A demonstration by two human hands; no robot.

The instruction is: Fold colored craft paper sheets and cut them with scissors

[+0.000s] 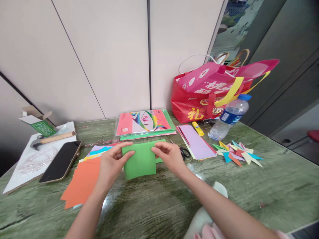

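Observation:
A green sheet of paper [141,161] lies folded on the green marbled table [249,189], held between both hands. My left hand [112,162] pinches its upper left edge with thumb and fingers. On the other side, my right hand [169,156] pinches the upper right edge. An orange sheet [83,182] lies just left of my left hand, on top of a fan of coloured sheets [99,150]. Black scissors [184,152] sit right behind my right hand.
A pack of coloured paper [144,122] lies behind the green sheet. Purple sheets [196,141], a yellow glue stick [197,128], a water bottle [229,118], a red bag [206,96] and folded paper stars [236,153] are to the right. A phone [61,162], hammer [52,138] and beads [37,159] lie left.

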